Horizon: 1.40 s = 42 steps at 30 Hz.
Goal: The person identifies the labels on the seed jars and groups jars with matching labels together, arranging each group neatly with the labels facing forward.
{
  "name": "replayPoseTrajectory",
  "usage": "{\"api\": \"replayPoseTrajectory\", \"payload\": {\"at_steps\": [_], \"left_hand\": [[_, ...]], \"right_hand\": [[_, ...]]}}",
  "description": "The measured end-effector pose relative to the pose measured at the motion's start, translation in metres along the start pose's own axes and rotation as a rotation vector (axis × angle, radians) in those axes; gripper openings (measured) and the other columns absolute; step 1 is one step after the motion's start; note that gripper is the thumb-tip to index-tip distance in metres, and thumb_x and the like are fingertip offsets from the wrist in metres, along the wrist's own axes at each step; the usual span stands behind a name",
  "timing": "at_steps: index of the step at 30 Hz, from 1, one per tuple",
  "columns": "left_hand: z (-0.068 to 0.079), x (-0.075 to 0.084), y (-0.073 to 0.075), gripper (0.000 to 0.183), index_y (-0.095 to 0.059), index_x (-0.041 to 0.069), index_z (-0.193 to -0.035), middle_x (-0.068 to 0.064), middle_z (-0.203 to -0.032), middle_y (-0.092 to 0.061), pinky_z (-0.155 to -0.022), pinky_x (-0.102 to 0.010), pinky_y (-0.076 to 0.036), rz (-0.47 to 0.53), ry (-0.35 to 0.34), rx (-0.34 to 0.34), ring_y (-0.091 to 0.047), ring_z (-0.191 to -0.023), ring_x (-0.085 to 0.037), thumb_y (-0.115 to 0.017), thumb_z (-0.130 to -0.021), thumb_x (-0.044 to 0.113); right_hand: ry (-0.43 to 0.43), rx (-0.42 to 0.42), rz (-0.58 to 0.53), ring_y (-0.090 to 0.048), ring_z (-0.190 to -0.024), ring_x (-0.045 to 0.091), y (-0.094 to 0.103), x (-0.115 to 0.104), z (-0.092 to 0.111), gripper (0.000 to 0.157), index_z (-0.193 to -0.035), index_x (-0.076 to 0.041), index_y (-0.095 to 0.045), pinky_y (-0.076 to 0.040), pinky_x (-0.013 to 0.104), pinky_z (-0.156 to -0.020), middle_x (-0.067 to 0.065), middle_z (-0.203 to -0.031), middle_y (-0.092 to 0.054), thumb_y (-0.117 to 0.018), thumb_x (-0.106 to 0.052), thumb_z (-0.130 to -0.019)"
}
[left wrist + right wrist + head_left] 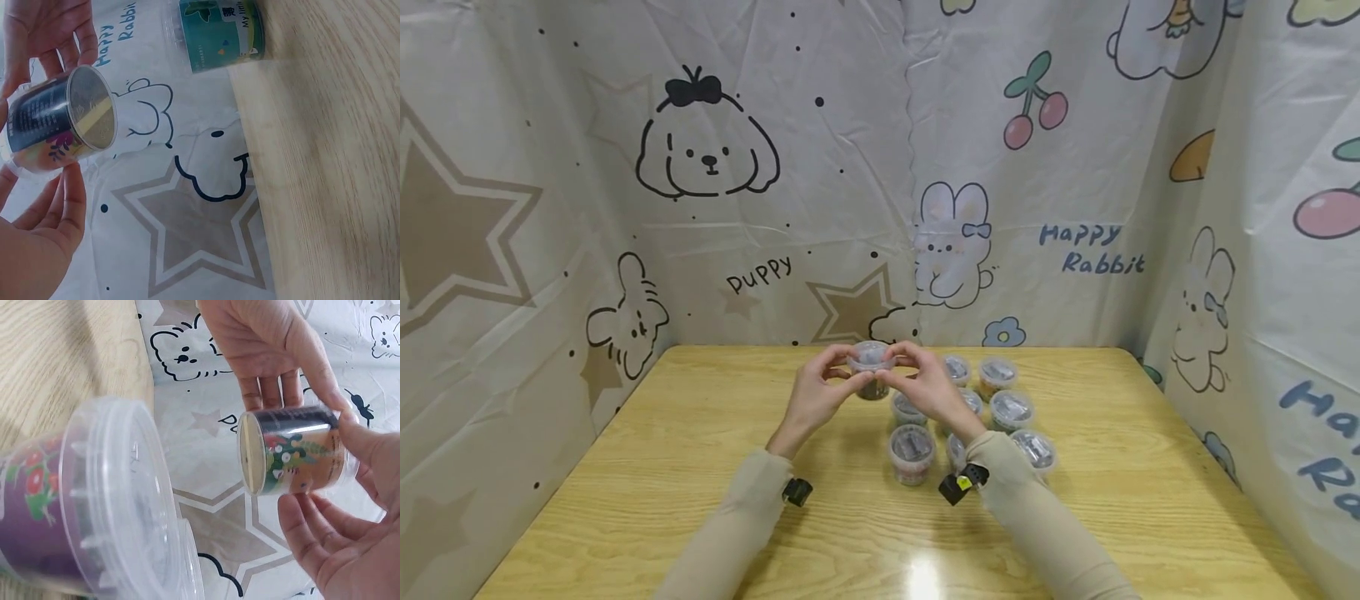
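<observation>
Above the far part of the table, both hands hold a small clear plastic tub (pixel 871 357) by its lidded rim. My left hand (pixel 822 390) pinches it from the left between thumb and fingers. From the opposite side my right hand (pixel 931 387) grips it the same way. A wrapped label with dark and orange areas and printed flowers shows on the tub (pixel 303 450) in the right wrist view. Its bottom faces the camera in the left wrist view, where the label (pixel 40 119) carries small print. The tub's contents are hard to make out.
Several similar lidded tubs stand grouped on the wooden table (pixel 700 433), under and beside the right forearm. The nearest tub (pixel 912 454) is left of the right wrist. A purple-labelled tub (pixel 44 512) looms close to the right wrist camera. A printed cloth (pixel 850 167) walls the back and sides.
</observation>
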<state>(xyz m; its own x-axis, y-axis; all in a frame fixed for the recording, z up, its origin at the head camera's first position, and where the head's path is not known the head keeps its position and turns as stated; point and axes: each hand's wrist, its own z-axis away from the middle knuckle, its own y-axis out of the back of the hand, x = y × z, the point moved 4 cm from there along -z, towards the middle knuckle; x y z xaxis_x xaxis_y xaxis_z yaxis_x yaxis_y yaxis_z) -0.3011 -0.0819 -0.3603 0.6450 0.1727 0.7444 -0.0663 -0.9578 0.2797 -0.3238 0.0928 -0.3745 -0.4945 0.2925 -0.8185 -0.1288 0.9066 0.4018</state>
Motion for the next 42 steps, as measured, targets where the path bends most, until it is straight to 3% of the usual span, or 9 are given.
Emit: {"api": "replayPoseTrajectory", "payload": {"at_steps": [8, 13, 21, 30, 37, 42], "left_hand": [[0.000, -0.001, 0.003, 0.030, -0.057, -0.006, -0.102, -0.020, -0.110, -0.057, -0.075, -0.051, -0.049, 0.050, -0.011, -0.033, -0.057, -0.099, -0.029, -0.071, -0.078, 0.005], [-0.001, 0.001, 0.004, 0.030, -0.057, -0.007, -0.099, -0.020, -0.109, -0.056, -0.073, -0.049, -0.049, 0.064, 0.001, -0.060, -0.057, -0.097, -0.029, -0.072, -0.077, 0.006], [-0.005, 0.003, 0.001, 0.030, -0.057, -0.004, -0.105, -0.018, -0.108, -0.057, -0.074, -0.045, -0.050, 0.027, 0.013, -0.100, -0.056, -0.097, -0.029, -0.069, -0.080, 0.007], [0.002, 0.020, -0.006, 0.035, -0.057, -0.005, -0.108, -0.021, -0.114, -0.055, -0.070, -0.045, -0.052, -0.136, -0.098, 0.008, -0.057, -0.099, -0.032, -0.071, -0.078, 0.007], [0.000, 0.021, -0.006, 0.033, -0.058, -0.006, -0.105, -0.022, -0.111, -0.057, -0.073, -0.047, -0.051, -0.116, -0.149, 0.013, -0.058, -0.096, -0.032, -0.071, -0.076, 0.003], [-0.002, 0.016, -0.005, 0.031, -0.058, -0.006, -0.102, -0.021, -0.109, -0.058, -0.075, -0.048, -0.050, -0.044, -0.130, -0.008, -0.059, -0.094, -0.031, -0.072, -0.076, 0.004]], "right_hand": [[-0.026, -0.127, -0.104, -0.051, -0.110, 0.031, 0.009, -0.027, 0.009, 0.028, -0.113, -0.003, -0.055, -0.049, 0.041, -0.081, 0.012, -0.125, -0.051, -0.061, -0.012, -0.087], [-0.018, -0.178, -0.159, -0.050, -0.112, 0.030, 0.011, -0.026, 0.009, 0.027, -0.112, 0.000, -0.054, -0.048, 0.039, -0.082, 0.013, -0.129, -0.047, -0.060, -0.009, -0.088], [-0.019, -0.124, -0.086, -0.056, -0.103, 0.026, 0.013, -0.027, 0.011, 0.019, -0.100, -0.004, -0.055, -0.051, 0.037, -0.077, 0.011, -0.120, -0.052, -0.063, -0.014, -0.086], [0.056, -0.017, -0.021, -0.053, -0.109, 0.029, 0.011, -0.032, 0.015, 0.017, -0.097, -0.002, -0.056, -0.050, 0.039, -0.077, 0.015, -0.120, -0.051, -0.064, -0.011, -0.085], [0.011, -0.038, -0.071, -0.053, -0.108, 0.028, 0.013, -0.031, 0.014, 0.021, -0.101, -0.002, -0.057, -0.049, 0.038, -0.080, 0.012, -0.121, -0.051, -0.064, -0.013, -0.085], [-0.001, -0.090, -0.136, -0.054, -0.106, 0.031, 0.018, -0.027, 0.013, 0.027, -0.108, -0.001, -0.055, -0.050, 0.036, -0.080, 0.014, -0.119, -0.053, -0.064, -0.012, -0.085]]}}
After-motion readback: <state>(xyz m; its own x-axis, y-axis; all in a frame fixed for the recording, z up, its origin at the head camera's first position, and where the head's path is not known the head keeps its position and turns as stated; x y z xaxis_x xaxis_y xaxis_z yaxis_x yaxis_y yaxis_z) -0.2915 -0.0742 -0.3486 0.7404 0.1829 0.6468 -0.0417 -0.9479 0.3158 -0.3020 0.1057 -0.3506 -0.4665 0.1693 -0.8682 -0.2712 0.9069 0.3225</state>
